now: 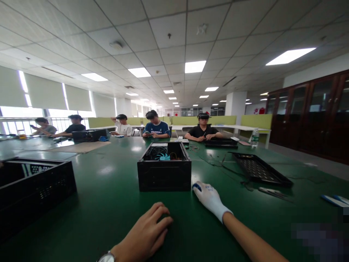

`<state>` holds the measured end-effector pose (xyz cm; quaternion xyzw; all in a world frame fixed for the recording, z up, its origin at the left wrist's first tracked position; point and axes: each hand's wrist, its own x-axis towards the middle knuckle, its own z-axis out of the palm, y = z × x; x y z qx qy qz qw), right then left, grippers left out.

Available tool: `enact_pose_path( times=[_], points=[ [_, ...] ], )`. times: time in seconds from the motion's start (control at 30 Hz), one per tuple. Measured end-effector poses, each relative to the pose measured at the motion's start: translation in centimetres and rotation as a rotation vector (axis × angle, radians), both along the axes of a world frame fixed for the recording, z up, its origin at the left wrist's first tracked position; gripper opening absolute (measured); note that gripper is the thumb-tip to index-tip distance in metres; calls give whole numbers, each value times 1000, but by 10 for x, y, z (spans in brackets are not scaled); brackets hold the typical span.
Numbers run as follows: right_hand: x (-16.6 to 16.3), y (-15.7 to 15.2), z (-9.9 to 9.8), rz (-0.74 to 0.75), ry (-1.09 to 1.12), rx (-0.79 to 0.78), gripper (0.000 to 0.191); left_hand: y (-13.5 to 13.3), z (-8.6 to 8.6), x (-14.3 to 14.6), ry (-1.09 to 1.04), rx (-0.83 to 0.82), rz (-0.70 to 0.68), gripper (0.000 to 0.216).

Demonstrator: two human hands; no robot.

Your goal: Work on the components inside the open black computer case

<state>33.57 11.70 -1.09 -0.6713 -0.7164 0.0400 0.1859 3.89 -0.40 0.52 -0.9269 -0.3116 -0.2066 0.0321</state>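
A black computer case (164, 176) sits on the green table in front of me, its top uncovered. Inside show a round black fan grille (158, 151) and a light blue fan (163, 157). My left hand (145, 233), bare with a watch at the wrist, hovers over or rests on the table short of the case. Its fingers are loosely bent and apart, with nothing in them. Close by the case's front right corner is my right hand (208, 196) in a white glove with blue coating. Its fingers are curled under; whether they hold or touch anything is hidden.
A second black case (38, 185) stands at the left. To the right lie a black panel (261, 169), cables (231, 169) and thin tools (272, 192). A bottle (255, 138) stands farther back. Several people sit across the table, one (204, 129) behind another black panel (220, 142).
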Motion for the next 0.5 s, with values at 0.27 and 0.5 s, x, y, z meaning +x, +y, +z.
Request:
enact_pose_path(
  times=[0.27, 0.5],
  points=[
    [9, 8, -7, -39, 168, 34, 51, 99, 88, 36, -23, 343, 356, 30],
    [13, 2, -1, -83, 256, 60, 55, 135, 99, 52, 34, 212, 668, 31]
  ],
)
